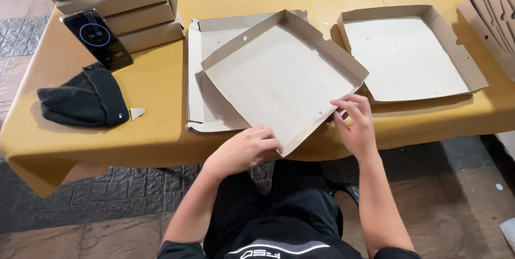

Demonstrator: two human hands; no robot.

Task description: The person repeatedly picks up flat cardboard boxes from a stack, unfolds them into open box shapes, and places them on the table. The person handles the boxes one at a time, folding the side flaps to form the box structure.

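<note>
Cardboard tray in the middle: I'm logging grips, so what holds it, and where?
Both hands hold the cardboard tray: left hand at its near corner, right hand on its near right edge.

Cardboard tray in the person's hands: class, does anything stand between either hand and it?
Nothing visible. The left hand grips the cardboard tray at its near corner and the right hand pinches its right edge. Both touch it directly.

Brown cardboard box tray (pixel 279 76) tilted at centre, over a flat one (pixel 206 106); another open tray (pixel 410 55) right; closed boxes (pixel 123 6) stacked upper left; dark phone screen (pixel 96 38) leaning against them.
</note>
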